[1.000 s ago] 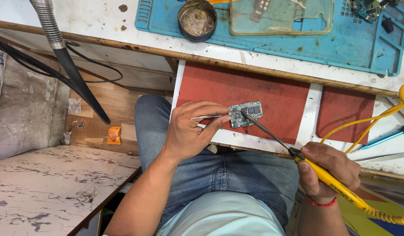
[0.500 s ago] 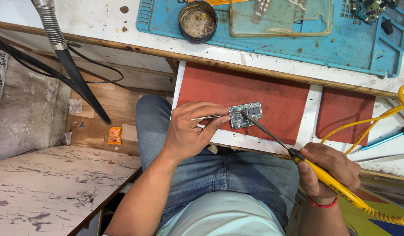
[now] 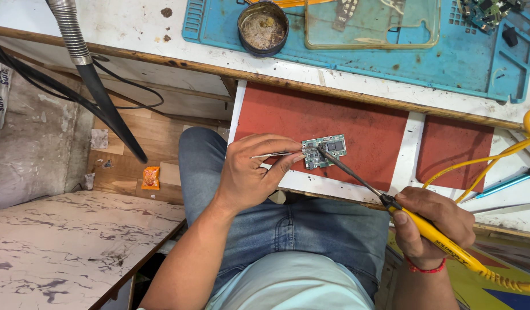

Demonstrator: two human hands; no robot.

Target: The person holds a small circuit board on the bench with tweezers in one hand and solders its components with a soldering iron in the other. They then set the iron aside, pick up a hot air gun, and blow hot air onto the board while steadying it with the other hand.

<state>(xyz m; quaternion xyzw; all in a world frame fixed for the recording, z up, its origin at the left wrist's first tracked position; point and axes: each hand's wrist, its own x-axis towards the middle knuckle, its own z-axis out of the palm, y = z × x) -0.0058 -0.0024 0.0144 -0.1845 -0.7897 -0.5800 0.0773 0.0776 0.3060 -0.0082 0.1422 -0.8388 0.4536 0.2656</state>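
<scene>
A worn white workbench runs across the top, with a pulled-out drawer front bearing 2 red mats; the larger red mat lies right under both hands. Beyond the hands sits a blue work mat with a round tin of flux and a clear tray. Off beyond the left hand, a ribbed metal hose and black cables hang over the bench edge. A yellow cable loops beside the right hand.

The left hand is closed around thin tweezers, their tip meeting the left edge of the small green circuit board, which lies flat on the mat just past the fingertips. The right hand, nearer the body, is clamped on a yellow soldering iron; its dark tip reaches up-left and touches the board. Nothing blocks the board.
</scene>
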